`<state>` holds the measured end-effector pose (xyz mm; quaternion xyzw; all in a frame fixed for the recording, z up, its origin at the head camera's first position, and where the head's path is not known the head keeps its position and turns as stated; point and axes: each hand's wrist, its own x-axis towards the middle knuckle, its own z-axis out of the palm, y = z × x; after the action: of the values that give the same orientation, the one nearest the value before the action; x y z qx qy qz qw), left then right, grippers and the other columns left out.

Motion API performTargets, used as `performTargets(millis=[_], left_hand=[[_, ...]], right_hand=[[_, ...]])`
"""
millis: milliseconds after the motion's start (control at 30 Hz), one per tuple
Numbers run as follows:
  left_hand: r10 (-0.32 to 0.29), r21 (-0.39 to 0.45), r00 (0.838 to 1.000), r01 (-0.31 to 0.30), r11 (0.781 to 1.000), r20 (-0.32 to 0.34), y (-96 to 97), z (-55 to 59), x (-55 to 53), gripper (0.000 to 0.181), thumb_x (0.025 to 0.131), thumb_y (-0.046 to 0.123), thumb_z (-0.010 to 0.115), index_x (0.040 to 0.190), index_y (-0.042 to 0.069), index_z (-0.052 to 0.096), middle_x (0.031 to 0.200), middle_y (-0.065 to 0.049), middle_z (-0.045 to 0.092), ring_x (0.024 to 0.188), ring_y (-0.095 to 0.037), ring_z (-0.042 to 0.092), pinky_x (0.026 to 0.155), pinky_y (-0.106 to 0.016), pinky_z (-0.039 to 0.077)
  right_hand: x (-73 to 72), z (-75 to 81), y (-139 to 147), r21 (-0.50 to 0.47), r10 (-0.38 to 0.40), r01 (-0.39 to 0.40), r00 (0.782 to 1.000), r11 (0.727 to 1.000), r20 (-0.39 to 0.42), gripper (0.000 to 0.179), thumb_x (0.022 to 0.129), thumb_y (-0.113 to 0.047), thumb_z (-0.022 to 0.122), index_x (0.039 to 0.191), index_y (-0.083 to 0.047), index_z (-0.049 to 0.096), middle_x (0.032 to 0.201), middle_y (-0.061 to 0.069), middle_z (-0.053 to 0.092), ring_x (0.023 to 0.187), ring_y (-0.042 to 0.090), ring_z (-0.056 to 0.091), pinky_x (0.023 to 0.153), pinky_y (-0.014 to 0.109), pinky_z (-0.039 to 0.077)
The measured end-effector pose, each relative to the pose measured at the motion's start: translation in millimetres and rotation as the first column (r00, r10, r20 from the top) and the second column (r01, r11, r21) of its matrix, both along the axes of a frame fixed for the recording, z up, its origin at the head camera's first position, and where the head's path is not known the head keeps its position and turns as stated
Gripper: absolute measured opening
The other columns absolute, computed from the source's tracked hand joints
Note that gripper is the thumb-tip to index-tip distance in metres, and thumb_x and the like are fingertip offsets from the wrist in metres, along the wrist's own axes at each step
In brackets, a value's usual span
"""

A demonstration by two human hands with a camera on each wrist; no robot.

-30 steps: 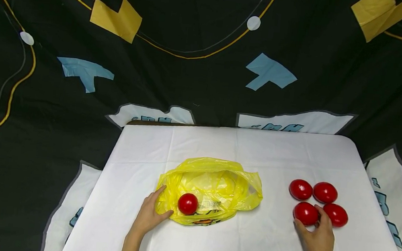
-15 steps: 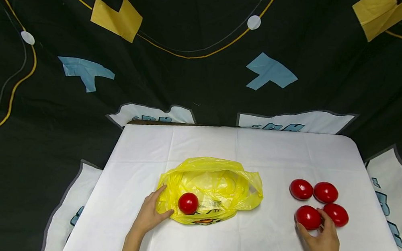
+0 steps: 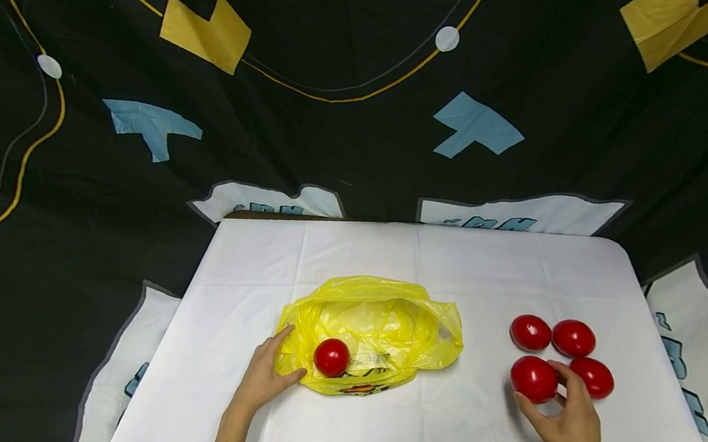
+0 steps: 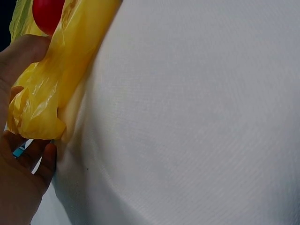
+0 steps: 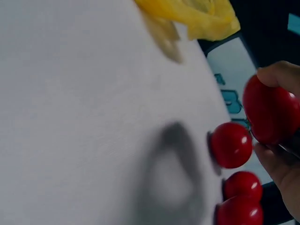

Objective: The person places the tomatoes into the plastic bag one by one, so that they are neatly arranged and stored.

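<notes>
Yellow plastic bag (image 3: 386, 290) bearing one red tomato (image 3: 331, 358) is pinched by the left hand (image 3: 264, 376); the right hand (image 3: 572, 426) grips a second tomato (image 3: 532, 379) above the table (image 3: 436, 435).

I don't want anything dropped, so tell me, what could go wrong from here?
The tomato in the right hand is smooth and glossy, so it might slip from the grip and roll away. The nearest loose tomato sits close by that hand and could get nudged. The yellow bag is thin and crumpled, with the left hand holding just one end, so the other end may fold over.
</notes>
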<state>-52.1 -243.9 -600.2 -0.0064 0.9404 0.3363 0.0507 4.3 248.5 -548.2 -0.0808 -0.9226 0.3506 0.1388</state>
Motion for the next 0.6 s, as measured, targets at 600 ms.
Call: performTargets(millis=[600], left_hand=[[0.003,0.017,1.000,-0.003,1.000,0.003,0.7,1.1,1.1,0.089,0.069,0.035,0.083,0.145,0.028,0.037,0.134,-0.007,0.050,0.120,-0.029,0.043,0.098,-0.056,0.038]], right_hand=[[-7.0,28.8,-27.4,0.060,0.223,-0.221,0.974,0.973,-0.029,0.087,0.055,-0.015,0.092,0.129,-0.005,0.047,0.120,0.011,0.054,0.100,0.024,0.055,0.072,0.045,0.055]])
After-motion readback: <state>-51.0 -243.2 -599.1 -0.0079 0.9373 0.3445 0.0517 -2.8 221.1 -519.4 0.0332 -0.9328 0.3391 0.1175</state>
